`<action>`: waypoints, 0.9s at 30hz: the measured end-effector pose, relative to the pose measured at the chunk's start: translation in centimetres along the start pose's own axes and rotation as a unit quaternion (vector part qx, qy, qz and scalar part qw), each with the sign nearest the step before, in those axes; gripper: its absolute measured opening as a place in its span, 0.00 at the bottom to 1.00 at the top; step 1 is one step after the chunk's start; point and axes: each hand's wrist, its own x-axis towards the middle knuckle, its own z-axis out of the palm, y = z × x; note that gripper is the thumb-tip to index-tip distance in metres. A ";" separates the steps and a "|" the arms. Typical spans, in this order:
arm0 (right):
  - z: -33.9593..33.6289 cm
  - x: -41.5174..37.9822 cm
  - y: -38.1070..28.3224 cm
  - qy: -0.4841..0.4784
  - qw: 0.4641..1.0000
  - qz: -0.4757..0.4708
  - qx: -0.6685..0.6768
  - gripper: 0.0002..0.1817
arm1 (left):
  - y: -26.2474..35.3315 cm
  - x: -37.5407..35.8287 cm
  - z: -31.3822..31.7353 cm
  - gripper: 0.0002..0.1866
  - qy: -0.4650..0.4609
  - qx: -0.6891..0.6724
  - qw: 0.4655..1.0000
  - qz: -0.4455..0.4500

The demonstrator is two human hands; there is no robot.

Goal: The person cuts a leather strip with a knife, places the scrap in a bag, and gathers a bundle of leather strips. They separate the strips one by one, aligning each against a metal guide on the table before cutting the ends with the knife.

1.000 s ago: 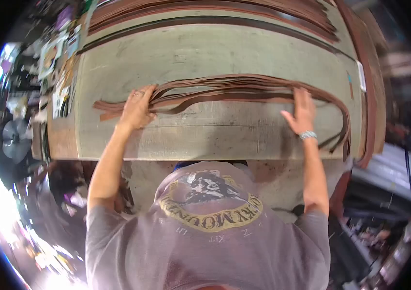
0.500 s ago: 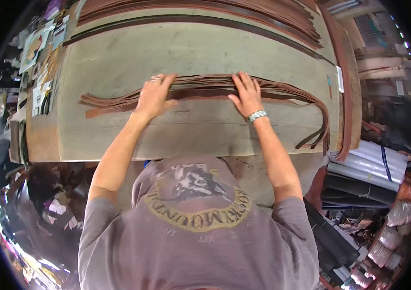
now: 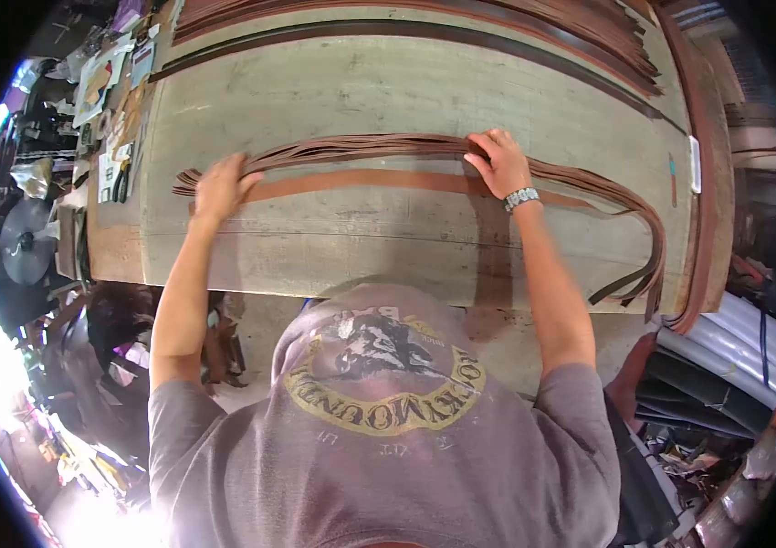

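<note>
A bundle of long brown leather strips (image 3: 361,144) lies lengthwise across the table, its right end curving toward the near edge. My left hand (image 3: 221,190) is closed round the bundle close to its left end. Further right, my right hand (image 3: 502,166), with a metal watch band at the wrist, has its fingers curled over the bundle. One lighter brown leather strip (image 3: 370,178) lies flat on the near side of the bundle, with a gap between them along the middle. The undersides of both grips are hidden.
More brown strips (image 3: 552,27) are stacked at the table's far side, behind a long dark strip (image 3: 361,36). Pliers (image 3: 121,185) and papers lie along the left side. Other strips (image 3: 700,219) hang over the right edge. Silver rolls (image 3: 744,342) stand below at right.
My left hand has slid left toward the bundle's end. Both hands' fingers have curled round the bundle, which now sits farther from the lighter strip. The view has shifted slightly.
</note>
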 end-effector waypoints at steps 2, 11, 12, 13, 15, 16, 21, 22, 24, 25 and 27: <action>-0.2 -0.1 -0.4 -0.007 1.000 0.008 0.004 0.18 | -5.3 -1.3 -1.4 0.29 -0.052 0.029 0.995 -0.084; 0.9 1.4 -3.6 -0.062 0.995 0.012 -0.076 0.23 | 6.6 -5.4 -2.8 0.20 0.173 -0.063 0.980 0.077; 1.2 2.4 -4.8 -0.076 0.994 -0.001 -0.075 0.24 | 10.2 -5.5 -1.3 0.21 0.091 -0.111 0.981 0.133; 1.8 3.4 -6.1 -0.077 0.995 -0.017 -0.062 0.25 | 13.1 -6.0 1.2 0.21 0.168 -0.098 0.964 0.180; 2.9 4.2 -8.7 -0.086 0.995 -0.038 -0.043 0.26 | 16.5 -4.9 3.0 0.20 0.203 -0.119 0.956 0.173; 3.7 4.6 -9.2 -0.080 0.994 -0.063 -0.039 0.28 | 16.7 -4.5 4.0 0.19 0.211 -0.121 0.956 0.162; 4.5 4.9 -12.0 -0.072 0.994 -0.075 -0.028 0.28 | 16.0 -2.2 5.6 0.12 0.229 -0.107 0.959 0.126; 4.2 4.3 -12.9 -0.059 0.994 -0.081 -0.040 0.28 | 15.7 -1.5 5.6 0.11 0.269 -0.136 0.945 0.123; 4.2 3.2 -13.9 -0.031 0.993 -0.103 -0.053 0.26 | 15.3 -0.8 5.5 0.12 0.265 -0.133 0.950 0.093; 4.4 2.8 -13.7 -0.014 0.991 -0.118 -0.056 0.25 | 14.9 -0.8 5.3 0.13 0.237 -0.150 0.957 0.078; 5.1 2.9 -12.9 -0.003 0.992 -0.113 -0.053 0.23 | 13.5 -1.2 4.9 0.12 0.254 -0.138 0.951 0.111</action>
